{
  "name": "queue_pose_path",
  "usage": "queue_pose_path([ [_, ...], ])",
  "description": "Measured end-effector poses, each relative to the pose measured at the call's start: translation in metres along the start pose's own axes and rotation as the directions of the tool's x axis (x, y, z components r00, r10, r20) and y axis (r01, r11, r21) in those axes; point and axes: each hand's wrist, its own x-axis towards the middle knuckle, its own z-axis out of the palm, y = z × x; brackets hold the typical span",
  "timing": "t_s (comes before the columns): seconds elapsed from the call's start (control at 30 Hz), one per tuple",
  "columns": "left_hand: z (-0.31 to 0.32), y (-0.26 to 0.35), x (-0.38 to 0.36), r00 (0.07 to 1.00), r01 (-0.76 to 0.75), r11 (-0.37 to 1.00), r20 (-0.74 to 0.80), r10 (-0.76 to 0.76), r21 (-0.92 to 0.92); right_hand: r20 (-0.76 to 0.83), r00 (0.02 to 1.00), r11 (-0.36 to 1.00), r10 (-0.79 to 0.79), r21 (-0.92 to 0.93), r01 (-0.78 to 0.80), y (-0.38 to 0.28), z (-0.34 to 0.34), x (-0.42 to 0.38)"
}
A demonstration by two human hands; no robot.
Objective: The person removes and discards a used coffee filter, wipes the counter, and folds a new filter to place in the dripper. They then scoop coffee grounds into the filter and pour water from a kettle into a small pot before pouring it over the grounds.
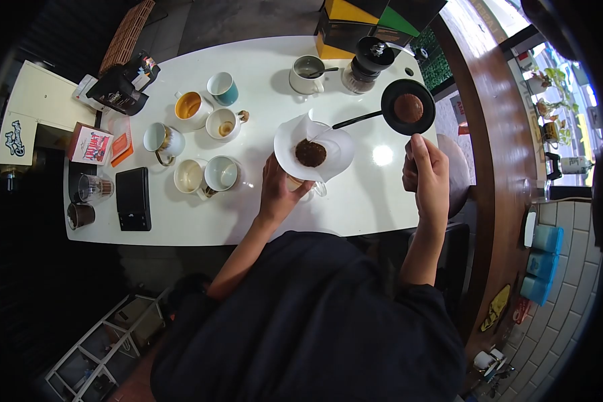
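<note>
My right hand [427,166] is closed around the handle of a black gooseneck kettle [409,107] with a brown round centre on top. Its thin spout reaches left to a white paper filter [338,147], and a fine stream of water seems to fall from the tip. Dark coffee grounds [311,153] lie at the bottom of the filter. The filter sits in a coffee dripper, mostly hidden beneath the paper, above a glass vessel [320,189] whose handle shows. With fingers and thumb curved around the dripper's near left side, my left hand [281,191] grips it.
Several cups, among them a teal cup [222,88] and an orange-lined cup [191,108], stand left on the white table [248,63]. A black scale [134,199] lies farther left. A mug with a spoon [307,75] and a coffee grinder [365,65] stand at the back.
</note>
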Motion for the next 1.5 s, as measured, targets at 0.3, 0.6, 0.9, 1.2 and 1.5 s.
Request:
queue_pose_path([
  [0.3, -0.002, 0.001, 0.001, 1.0, 0.005, 1.0, 0.014, -0.005, -0.005, -0.077, 0.997, 1.0, 0.002, 0.01, -0.002, -0.002, -0.011, -0.009],
  [0.6, 0.001, -0.003, -0.001, 1.0, 0.002, 1.0, 0.011, -0.002, 0.014, -0.102, 0.995, 1.0, 0.005, -0.022, -0.007, -0.005, -0.018, -0.023],
  [0.9, 0.002, -0.005, -0.002, 1.0, -0.002, 1.0, 0.008, 0.001, 0.028, -0.051, 0.998, 0.998, 0.023, -0.06, -0.026, -0.005, -0.015, -0.029],
  [1.2, -0.001, 0.0, 0.0, 1.0, 0.014, 1.0, 0.007, -0.014, 0.009, 0.011, 1.0, 0.996, 0.015, -0.093, -0.014, -0.007, -0.002, -0.014],
  [1.5, -0.003, 0.0, 0.001, 1.0, 0.007, 0.999, 0.029, -0.008, 0.038, 0.049, 0.999, 0.995, -0.005, -0.103, 0.01, -0.005, 0.005, -0.001],
])
